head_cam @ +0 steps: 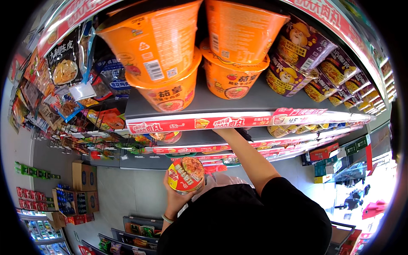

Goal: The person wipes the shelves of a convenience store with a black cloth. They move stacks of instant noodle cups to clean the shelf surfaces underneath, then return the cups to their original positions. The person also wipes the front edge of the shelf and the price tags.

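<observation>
In my left hand (178, 199), low in front of my body, is a red and yellow instant noodle cup (186, 174), its printed lid turned up towards me. My right forearm reaches in under the upper shelf's edge (197, 122); the right hand itself is hidden beneath that shelf. Orange instant noodle tubs (236, 76) stand stacked on the upper shelf, with purple noodle tubs (283, 76) to their right. Part of another noodle cup (172, 137) shows on the shelf below, left of the forearm.
Red and white label strips run along the shelf edges. Hanging snack packets (65, 63) fill the rack at the left. Cardboard boxes (84, 180) stand on the floor at the lower left. Low racks with packets (140, 229) are behind me, and stacked boxes (324, 152) are at the right.
</observation>
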`<state>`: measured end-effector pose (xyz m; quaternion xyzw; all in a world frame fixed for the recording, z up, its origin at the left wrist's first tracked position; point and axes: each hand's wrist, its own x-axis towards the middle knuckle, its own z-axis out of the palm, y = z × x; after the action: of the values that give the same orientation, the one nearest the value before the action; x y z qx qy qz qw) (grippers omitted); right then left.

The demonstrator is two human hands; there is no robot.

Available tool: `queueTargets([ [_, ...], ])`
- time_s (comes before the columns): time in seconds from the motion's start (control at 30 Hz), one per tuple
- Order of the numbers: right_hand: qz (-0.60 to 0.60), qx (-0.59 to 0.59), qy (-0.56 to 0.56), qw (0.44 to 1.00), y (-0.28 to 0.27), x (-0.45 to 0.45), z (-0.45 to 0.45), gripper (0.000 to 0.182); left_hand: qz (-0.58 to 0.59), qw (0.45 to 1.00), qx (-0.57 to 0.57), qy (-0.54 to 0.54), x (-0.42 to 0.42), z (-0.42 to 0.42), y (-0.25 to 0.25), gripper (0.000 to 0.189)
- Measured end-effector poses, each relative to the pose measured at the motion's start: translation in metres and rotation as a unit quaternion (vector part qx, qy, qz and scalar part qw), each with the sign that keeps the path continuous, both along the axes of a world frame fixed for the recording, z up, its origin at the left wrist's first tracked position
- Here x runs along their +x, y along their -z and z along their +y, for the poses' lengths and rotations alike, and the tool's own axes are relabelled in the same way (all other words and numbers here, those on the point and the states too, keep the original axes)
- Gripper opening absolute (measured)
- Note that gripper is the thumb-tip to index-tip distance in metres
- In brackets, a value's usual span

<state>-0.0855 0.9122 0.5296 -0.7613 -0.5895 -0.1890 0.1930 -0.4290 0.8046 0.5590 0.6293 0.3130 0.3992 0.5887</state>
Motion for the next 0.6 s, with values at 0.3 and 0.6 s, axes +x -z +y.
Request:
queueTargets([
  [0.3, 0.231, -0.120, 0.042, 0.965, -0.033, 0.004, 0.030, 0.030, 0.064, 0.996, 0.054, 0.008, -0.010, -0.006, 0.000, 0.122],
  [0.6, 0.353, -0.113, 0.015, 0.929, -0.039, 0.010, 0.028, 0.038, 0.093, 0.993, 0.072, 0.013, -0.007, -0.007, -0.013, 0.123],
])
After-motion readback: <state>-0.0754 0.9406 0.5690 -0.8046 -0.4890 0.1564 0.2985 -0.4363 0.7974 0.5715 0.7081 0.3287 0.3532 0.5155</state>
